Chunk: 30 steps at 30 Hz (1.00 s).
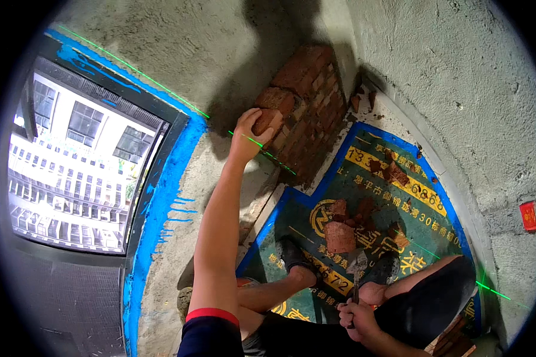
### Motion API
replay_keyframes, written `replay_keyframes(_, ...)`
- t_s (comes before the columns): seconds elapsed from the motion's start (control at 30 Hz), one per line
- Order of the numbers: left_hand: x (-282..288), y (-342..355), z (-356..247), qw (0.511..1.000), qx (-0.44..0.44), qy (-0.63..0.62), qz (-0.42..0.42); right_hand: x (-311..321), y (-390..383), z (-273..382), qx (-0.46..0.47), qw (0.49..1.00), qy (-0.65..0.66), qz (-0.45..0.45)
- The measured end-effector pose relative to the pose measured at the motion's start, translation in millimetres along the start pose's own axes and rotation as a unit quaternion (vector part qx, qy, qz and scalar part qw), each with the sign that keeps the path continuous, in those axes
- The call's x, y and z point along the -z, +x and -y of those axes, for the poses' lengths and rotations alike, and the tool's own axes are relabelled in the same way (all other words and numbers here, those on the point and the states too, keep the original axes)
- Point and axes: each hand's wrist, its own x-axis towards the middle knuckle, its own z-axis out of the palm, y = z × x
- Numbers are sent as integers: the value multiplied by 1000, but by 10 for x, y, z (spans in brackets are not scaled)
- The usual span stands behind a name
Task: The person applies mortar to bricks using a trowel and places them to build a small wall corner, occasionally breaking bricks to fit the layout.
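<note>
My left hand reaches forward with its fingers wrapped over a reddish brick at the near end of a low brick wall. The brick rests against the wall's top course, and the palm side of the grip is hidden. Down by my knees, my right hand is closed round the handle of a trowel, its grey blade pointing away from me. Beyond the blade lies a broken brick on the floor sheet, with smaller brick pieces around it.
A green printed floor sheet with blue taped edges spreads under my feet. More rubble lies toward the corner. At left is a window bordered by blue coating. A green laser line crosses the wall. A red box is at right.
</note>
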Motion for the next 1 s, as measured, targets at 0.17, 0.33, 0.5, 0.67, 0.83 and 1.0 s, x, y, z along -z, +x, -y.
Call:
replay_keyframes(0.17, 481, 217, -53, 989, 84, -103, 57, 51, 23, -80, -12, 999, -2, 48)
replay_keyframes(0.33, 745, 102, -259, 997, 61, 36, 38, 70, 47, -88, -4, 999, -31, 37)
replay_keyframes(0.5, 569, -173, -200, 971, 41, 194, 137, -198, 46, -7, 82, 984, -160, -14)
replay_keyframes(0.67, 513, -157, -180, 966, 66, 181, 174, -565, 49, 362, 210, 925, -315, 31)
replay_keyframes(0.83, 467, -239, -99, 969, 61, 183, 153, -1416, 135, 619, 280, 934, -146, 164)
replay_keyframes(1.0, 431, -260, 30, 973, 44, 174, 145, -1797, 773, 681, 263, 941, -31, 209)
